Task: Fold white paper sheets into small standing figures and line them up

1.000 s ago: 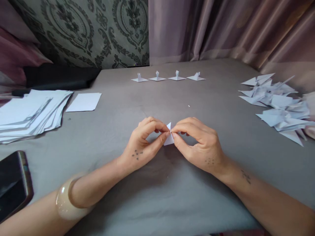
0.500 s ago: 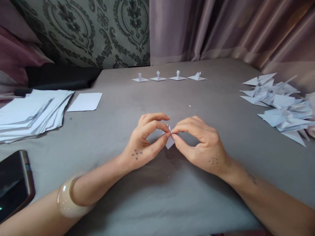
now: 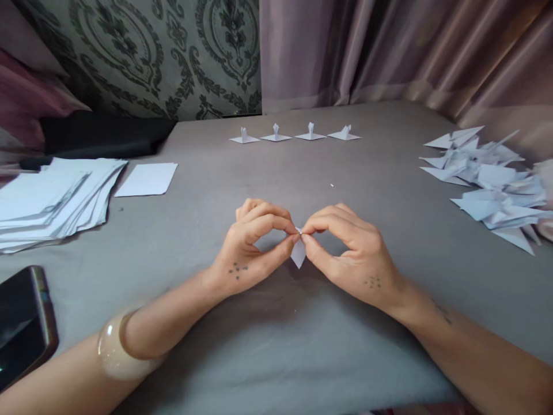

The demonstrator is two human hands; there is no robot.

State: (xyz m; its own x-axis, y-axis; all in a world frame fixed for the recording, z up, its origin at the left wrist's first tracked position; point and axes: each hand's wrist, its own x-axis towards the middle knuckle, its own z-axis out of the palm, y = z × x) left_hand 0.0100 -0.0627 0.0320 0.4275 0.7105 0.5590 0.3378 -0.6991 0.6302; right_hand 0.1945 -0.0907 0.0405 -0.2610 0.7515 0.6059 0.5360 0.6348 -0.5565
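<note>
Between my two hands is a small piece of folded white paper (image 3: 298, 255), its pointed lower end hanging below the fingertips. My left hand (image 3: 254, 245) pinches it from the left with thumb and forefinger, and a light-coloured bangle (image 3: 125, 349) circles that wrist. From the right, my right hand (image 3: 352, 248) pinches the same paper, thumb and forefinger pressed together. The fingertips of both hands nearly touch, and they cover the upper part of the paper.
Several folded paper figures (image 3: 275, 135) stand in a row at the back of the grey-covered table (image 3: 207, 167). A heap of folded paper pieces (image 3: 496, 184) lies on the right. Left are stacked paper sheets (image 3: 56, 199), a smaller white paper pile (image 3: 147, 178), a phone (image 3: 26, 323) and black cloth (image 3: 103, 135).
The folded paper has turned slightly between the fingertips, its lower point now hanging straighter. My left hand's outer fingers have curled in closer. The camera view has shifted a little.
</note>
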